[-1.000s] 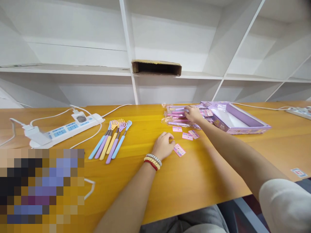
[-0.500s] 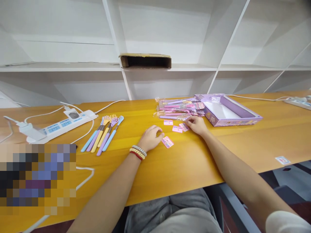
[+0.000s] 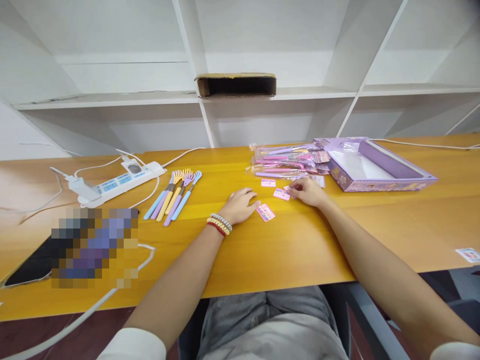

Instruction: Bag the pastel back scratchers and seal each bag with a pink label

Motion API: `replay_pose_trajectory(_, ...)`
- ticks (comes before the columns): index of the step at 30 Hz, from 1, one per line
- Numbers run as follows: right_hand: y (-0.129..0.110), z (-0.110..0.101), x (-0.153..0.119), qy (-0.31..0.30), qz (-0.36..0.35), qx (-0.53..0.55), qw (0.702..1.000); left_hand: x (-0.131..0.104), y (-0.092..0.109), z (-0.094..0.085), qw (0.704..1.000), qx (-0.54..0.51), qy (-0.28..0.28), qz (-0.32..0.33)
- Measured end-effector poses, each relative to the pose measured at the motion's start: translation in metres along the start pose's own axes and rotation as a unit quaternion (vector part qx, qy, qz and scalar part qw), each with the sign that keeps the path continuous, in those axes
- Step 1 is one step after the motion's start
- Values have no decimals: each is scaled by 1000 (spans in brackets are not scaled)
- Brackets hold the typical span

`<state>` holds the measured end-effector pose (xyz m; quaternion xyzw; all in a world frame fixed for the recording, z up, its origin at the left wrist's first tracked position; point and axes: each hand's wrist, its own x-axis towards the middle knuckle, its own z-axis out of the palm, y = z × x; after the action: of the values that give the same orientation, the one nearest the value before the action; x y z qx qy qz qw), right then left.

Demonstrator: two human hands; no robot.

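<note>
My left hand [image 3: 240, 206] rests on the table with its fingers apart and nothing in them, its thumb at the edge of a pink card [image 3: 266, 212]. Farther right, my right hand [image 3: 304, 191] pinches a small pink card [image 3: 288, 189] at table level, partly hidden by its fingers. Beside that card lies another pink card [image 3: 281, 194], and a further one [image 3: 268, 183] is behind it. Behind my right hand are several clear-wrapped pink and purple sticks [image 3: 287, 161]. Several unwrapped pastel sticks with hand-shaped ends [image 3: 174, 197] lie to the left.
An open purple box [image 3: 382, 186] stands at the right rear. A white power strip [image 3: 123, 184] with cables is at the left, near a dark, partly pixelated device [image 3: 32, 257]. A cardboard box [image 3: 236, 85] sits on the white shelf [image 3: 311, 93] above the table [image 3: 240, 260].
The view has shifted left, so things appear farther right. My left fingers have spread and stretched forward. My right hand stays low at the cards beside the wrapped sticks.
</note>
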<state>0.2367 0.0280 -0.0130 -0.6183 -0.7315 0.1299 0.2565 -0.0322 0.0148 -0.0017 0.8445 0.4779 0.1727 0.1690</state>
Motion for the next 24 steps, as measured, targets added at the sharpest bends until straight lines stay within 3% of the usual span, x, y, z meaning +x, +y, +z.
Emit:
replay_pose_trajectory(11,5,0,2,-20,-8,29,999,2,-5,-2,999,28,-15,15)
replay_pose_trajectory(17,-1,3,-1,-1,-19,10,1000,1,-5,-2,999,43,-24,21)
replay_pose_trajectory(20,-6,-3,-3,73,-11,30,997,1,-11,-6,998,32,-28,36)
replay_pose_trajectory(24,1,-37,3,289,46,77,953,1,-28,-17,999,26,11,23)
